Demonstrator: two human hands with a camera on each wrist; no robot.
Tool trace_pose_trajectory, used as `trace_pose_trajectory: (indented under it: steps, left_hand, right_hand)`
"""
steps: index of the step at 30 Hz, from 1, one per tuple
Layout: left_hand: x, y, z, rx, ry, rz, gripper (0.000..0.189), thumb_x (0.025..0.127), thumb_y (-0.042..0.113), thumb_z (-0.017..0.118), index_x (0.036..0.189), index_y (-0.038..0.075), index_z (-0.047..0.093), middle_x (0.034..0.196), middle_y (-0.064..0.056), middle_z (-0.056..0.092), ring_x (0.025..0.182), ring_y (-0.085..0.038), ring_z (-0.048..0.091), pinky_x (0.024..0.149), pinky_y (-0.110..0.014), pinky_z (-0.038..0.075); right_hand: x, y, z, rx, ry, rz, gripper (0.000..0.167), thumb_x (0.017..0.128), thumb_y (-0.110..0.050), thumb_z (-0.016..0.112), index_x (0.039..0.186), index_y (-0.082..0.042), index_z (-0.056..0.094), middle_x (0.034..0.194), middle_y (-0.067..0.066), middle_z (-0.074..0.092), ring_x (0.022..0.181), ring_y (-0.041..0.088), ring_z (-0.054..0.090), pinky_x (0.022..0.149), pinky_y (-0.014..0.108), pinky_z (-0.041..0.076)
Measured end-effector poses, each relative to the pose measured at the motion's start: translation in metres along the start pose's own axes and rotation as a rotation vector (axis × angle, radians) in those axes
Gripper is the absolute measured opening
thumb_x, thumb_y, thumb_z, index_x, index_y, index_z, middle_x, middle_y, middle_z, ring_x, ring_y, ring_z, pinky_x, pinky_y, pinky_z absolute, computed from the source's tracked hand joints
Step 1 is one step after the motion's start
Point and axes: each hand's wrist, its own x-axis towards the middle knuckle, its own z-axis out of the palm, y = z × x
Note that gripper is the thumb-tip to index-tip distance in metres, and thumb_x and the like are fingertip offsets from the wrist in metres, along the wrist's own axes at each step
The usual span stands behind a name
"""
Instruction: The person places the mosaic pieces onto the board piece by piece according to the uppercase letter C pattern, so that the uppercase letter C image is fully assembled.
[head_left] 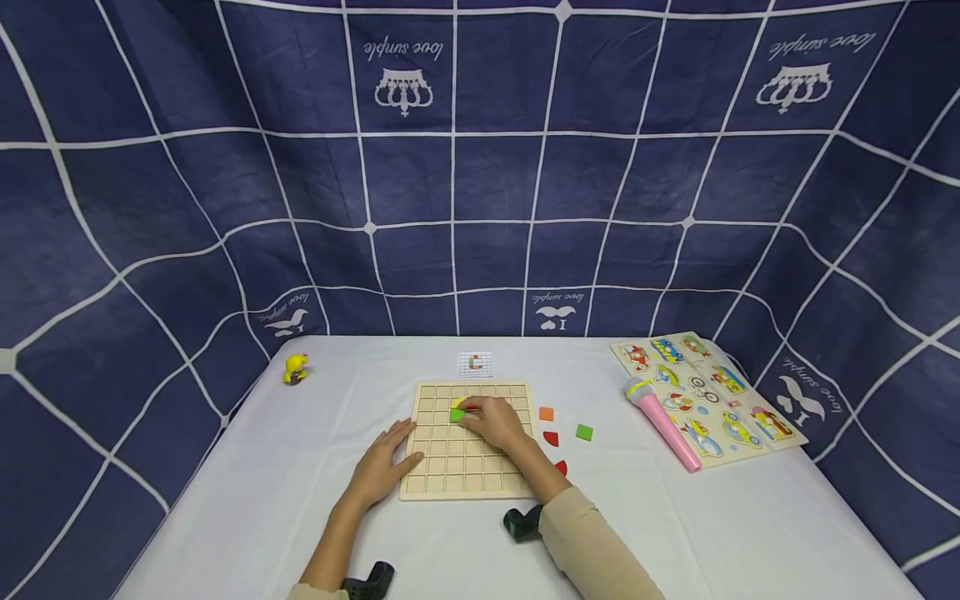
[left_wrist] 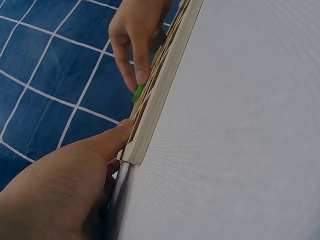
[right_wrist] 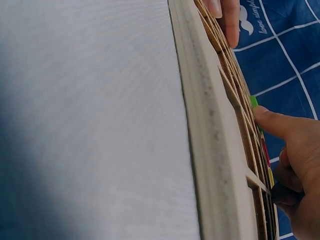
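Observation:
A wooden grid board (head_left: 465,483) lies on the white table. Over its upper middle, my right hand (head_left: 495,421) pinches a green square tile (head_left: 456,415) between thumb and fingers; the left wrist view shows this green tile (left_wrist: 137,94) tilted at the grid. Just behind it sits a yellow piece (head_left: 457,402), partly covered by the fingers, and a bit of red shows by the fingertips. My left hand (head_left: 380,468) rests at the board's left edge, thumb on the rim and fingers stretched out along the side.
Right of the board lie an orange square (head_left: 547,413), a green square (head_left: 584,432) and red quarter-round pieces (head_left: 551,438). A pattern card (head_left: 476,364) is behind the board. Farther right, a pink microphone (head_left: 671,429) overlaps a picture puzzle (head_left: 738,433). A yellow toy (head_left: 296,368) stands at left.

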Motion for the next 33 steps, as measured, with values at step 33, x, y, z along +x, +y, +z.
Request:
trace_pose_trajectory:
  steps: [33]
  left_hand:
    - [0.0, 0.0, -0.001, -0.004, 0.001, 0.002, 0.062, 0.085, 0.031, 0.067, 0.136, 0.004, 0.045, 0.143, -0.012, 0.038, 0.135, -0.029, 0.026, 0.111, -0.044, 0.016]
  right_hand:
    - [-0.034, 0.014, -0.056, 0.12, 0.098, 0.059, 0.027, 0.082, -0.027, 0.071, 0.106, -0.016, 0.069, 0.049, -0.008, 0.034, 0.043, 0.005, 0.026, 0.037, 0.019, 0.024]
